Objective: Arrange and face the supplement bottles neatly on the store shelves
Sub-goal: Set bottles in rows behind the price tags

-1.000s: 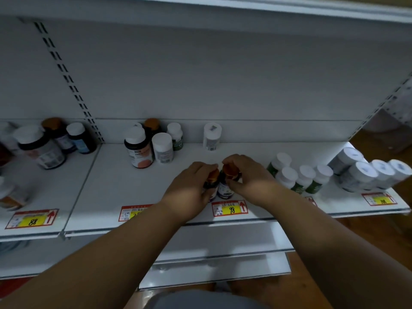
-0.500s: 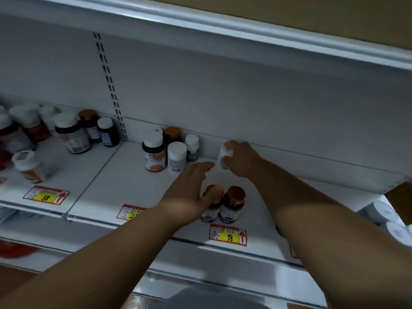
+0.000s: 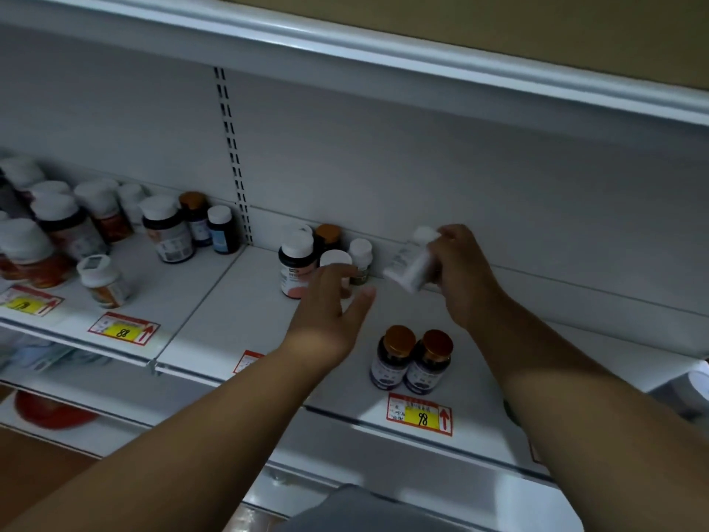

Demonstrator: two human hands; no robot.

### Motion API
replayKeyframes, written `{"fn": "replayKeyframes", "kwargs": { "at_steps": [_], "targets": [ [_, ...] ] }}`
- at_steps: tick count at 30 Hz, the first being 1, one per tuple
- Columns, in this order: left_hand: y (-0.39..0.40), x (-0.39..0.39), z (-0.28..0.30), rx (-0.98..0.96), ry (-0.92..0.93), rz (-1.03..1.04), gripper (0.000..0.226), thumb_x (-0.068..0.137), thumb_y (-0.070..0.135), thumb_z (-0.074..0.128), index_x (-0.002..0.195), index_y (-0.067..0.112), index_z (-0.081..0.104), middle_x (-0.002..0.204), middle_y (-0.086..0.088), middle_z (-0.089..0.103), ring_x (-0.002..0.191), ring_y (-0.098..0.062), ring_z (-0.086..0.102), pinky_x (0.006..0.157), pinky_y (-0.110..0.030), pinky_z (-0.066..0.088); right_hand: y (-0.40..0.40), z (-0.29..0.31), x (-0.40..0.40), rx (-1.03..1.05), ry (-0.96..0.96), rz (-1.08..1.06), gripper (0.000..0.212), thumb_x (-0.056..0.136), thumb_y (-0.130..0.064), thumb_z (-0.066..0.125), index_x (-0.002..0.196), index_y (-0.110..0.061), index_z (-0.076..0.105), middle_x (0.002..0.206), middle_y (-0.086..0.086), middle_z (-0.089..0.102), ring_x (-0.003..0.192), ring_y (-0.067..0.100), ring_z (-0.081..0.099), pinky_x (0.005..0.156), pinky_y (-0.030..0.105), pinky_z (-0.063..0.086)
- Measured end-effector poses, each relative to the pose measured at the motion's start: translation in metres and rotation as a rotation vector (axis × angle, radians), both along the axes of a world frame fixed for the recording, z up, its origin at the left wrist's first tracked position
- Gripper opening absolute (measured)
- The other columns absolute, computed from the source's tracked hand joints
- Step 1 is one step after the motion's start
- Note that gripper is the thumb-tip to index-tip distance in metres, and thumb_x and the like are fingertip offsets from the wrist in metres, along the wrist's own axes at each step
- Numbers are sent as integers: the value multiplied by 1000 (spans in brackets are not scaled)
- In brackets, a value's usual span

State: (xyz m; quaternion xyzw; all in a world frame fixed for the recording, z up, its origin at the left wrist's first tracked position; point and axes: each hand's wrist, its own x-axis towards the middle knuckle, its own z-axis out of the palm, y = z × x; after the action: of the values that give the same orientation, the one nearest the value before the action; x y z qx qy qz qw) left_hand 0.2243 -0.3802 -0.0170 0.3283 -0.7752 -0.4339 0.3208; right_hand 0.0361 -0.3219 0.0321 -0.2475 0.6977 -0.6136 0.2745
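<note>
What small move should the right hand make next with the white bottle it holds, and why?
Probably set the white bottle down upright near the front edge. The right hand grips it tilted, off the shelf, while the two orange-capped bottles already stand faced at the front.

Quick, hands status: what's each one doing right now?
Left hand: open, fingers spread, holding nothing, near the white-capped bottles.
Right hand: gripping the white bottle, tilted and lifted off the shelf.

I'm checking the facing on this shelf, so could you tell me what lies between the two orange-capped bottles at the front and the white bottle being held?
Only bare shelf in the head view separates the two orange-capped bottles from the white bottle.
</note>
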Motion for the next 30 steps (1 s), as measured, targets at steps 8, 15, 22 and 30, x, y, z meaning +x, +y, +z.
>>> {"fn": "replayKeyframes", "kwargs": {
  "at_steps": [8,15,22,30],
  "targets": [
    [13,31,21,120,223,-139,55,83,67,29,114,29,54,105,6,59,101,-11,56,86,-26,45,43,35,87,-325,-538,196,48,71,-23,74,115,-12,58,102,15,67,98,34,63,85,54,53],
    [41,46,24,162,215,-361,44,87,63,31,102,29,54,96,5,61,89,-4,58,79,-19,45,84,39,124,-269,-537,-60,55,72,-40,71,114,-7,58,98,18,66,76,26,67,65,39,56],
    [93,42,32,152,149,-602,46,91,55,36,118,22,53,108,7,61,94,1,59,77,-14,47,154,34,125,-258,-265,-127,21,86,-22,62,105,-12,64,95,11,68,93,27,66,77,43,56],
    [203,-13,40,57,55,-764,52,73,69,52,112,34,52,99,17,61,86,2,59,67,-14,46,275,41,91,-97,1,-321,61,59,-51,80,93,-9,53,77,6,69,74,22,69,71,49,57]
  ]
}}
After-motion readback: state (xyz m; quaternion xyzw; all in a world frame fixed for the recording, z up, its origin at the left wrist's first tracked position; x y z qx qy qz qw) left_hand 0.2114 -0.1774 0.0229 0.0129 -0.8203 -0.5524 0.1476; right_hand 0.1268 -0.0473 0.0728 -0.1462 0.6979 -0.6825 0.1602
